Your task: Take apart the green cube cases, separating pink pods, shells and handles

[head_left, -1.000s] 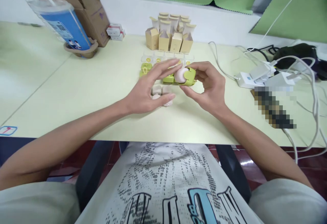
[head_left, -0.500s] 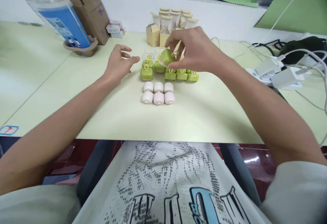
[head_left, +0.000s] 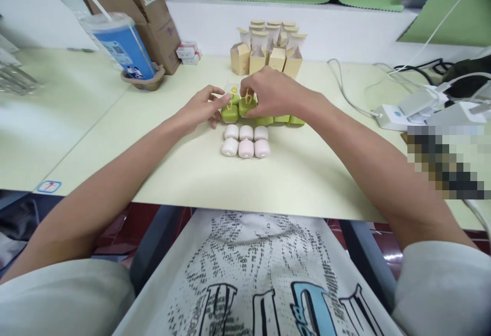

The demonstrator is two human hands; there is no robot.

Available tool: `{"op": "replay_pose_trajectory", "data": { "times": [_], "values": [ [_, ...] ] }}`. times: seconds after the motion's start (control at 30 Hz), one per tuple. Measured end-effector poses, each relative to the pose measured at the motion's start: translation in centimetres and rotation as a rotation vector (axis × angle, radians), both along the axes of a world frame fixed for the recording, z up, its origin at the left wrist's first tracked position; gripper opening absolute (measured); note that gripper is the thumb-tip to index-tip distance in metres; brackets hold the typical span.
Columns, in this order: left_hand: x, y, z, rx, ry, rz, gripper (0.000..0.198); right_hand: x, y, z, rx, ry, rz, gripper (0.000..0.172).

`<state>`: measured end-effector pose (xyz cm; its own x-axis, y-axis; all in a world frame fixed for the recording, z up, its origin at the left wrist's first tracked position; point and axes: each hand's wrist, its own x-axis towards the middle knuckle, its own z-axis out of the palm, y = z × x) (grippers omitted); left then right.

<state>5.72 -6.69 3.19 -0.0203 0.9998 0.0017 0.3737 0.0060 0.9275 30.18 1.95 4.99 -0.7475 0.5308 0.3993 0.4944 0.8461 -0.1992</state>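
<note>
My right hand (head_left: 270, 92) grips a small green case with a yellow loop (head_left: 247, 107), low over the table at the second place of the front row. Just left of it, my left hand (head_left: 205, 107) has its fingers apart, the fingertips beside another green case (head_left: 229, 115). More green cases (head_left: 282, 119) stand in the row to the right, partly covered by my right hand. Toward me lie two rows of small rounded cases, white (head_left: 230, 148) and pale pink (head_left: 246, 149). A clear piece with a yellow mark (head_left: 233, 90) shows behind the green ones.
Open cream cardboard boxes (head_left: 240, 59) stand at the back by the wall. On the left are a blue cup with a straw (head_left: 125, 49), a brown carton (head_left: 163, 37) and small white-red boxes (head_left: 188, 52). A power strip with chargers (head_left: 399, 117) and cables lies right.
My right hand has lowered the green case from above the group down into the front row. My left hand has moved right, close to the leftmost green case. The head view has shifted slightly.
</note>
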Motion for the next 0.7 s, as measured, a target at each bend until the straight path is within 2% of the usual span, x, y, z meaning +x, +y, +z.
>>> {"op": "replay_pose_trajectory", "data": {
  "times": [0.1,0.3,0.4,0.53,0.7],
  "values": [
    [0.1,-0.1,0.0,0.005,0.025,-0.008,0.028,-0.5,-0.7,-0.2,-0.023,-0.021,-0.032,0.049],
    [-0.2,0.1,-0.3,0.024,0.070,-0.017,0.029,-1.2,-1.7,-0.9,-0.133,0.075,-0.073,0.046],
    [-0.7,0.6,-0.8,0.022,0.065,-0.046,0.033,-1.4,-1.8,-0.9,-0.089,0.027,-0.082,0.046],
    [-1.5,1.4,-1.7,0.090,0.044,-0.058,0.050,-1.3,-1.4,-0.6,0.007,-0.071,-0.064,0.046],
    [-2.1,1.9,-2.5,0.143,0.069,-0.096,0.067,-1.2,-1.2,-0.8,-0.029,-0.043,-0.079,0.051]
  ]
}}
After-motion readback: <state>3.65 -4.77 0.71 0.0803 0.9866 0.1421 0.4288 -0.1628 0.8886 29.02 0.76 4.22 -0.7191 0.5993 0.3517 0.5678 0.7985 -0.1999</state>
